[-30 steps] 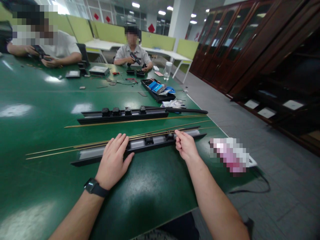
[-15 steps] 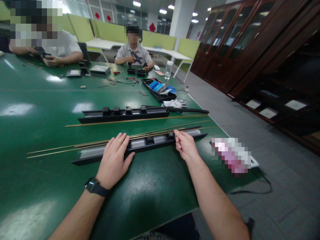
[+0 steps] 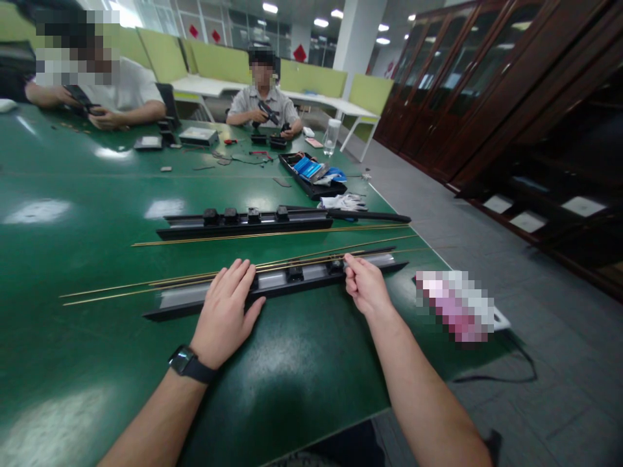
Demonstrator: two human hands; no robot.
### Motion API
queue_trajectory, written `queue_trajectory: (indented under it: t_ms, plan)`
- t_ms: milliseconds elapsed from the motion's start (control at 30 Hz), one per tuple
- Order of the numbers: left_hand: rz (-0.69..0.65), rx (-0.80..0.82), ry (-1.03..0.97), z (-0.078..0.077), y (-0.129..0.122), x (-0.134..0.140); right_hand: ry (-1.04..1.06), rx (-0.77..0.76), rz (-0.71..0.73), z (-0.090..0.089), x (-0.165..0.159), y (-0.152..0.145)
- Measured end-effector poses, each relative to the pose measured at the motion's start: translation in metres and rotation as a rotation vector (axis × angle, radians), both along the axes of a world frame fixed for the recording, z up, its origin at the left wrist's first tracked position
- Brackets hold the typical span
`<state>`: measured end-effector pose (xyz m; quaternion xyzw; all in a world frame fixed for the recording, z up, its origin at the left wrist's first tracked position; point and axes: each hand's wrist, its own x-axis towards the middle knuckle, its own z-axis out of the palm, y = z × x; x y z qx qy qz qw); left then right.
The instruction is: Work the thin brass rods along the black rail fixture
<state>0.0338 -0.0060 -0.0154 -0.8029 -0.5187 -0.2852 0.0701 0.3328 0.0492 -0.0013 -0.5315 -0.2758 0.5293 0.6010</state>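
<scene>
My left hand (image 3: 226, 311) lies flat across a long black rail (image 3: 192, 303) with a silvery inner face, fingers extended over several thin brass-coloured rods (image 3: 107, 288). These rods run along the rail and stick out past its left end. Toward the rail's right end, my right hand (image 3: 365, 282) is closed in a pinch, apparently around one of the rods; its fingertips partly hide the grip. Small black blocks (image 3: 294, 271) sit in the rail between my hands, and one beside my left fingers is partly covered.
Behind lies a second black rail (image 3: 243, 227) with several blocks and more rods before it. Farther back are gloves (image 3: 343, 202), a black tray (image 3: 311, 187) of blue parts and a bottle (image 3: 331, 137). Two people sit across the green table (image 3: 97, 201). A blurred pink-and-white object (image 3: 455, 305) lies right.
The view has shifted slightly. One or more rods appear to have slid a little to the right along the rail; both hands keep nearly the same places.
</scene>
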Motion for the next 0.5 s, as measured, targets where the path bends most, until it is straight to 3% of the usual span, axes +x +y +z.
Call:
queue_trajectory:
  t_ms: [500]
  plan:
    - [0.002,-0.018,-0.005,-0.0009,0.0001,0.0002,-0.024,0.005,0.016,-0.0017,-0.0007,0.0000]
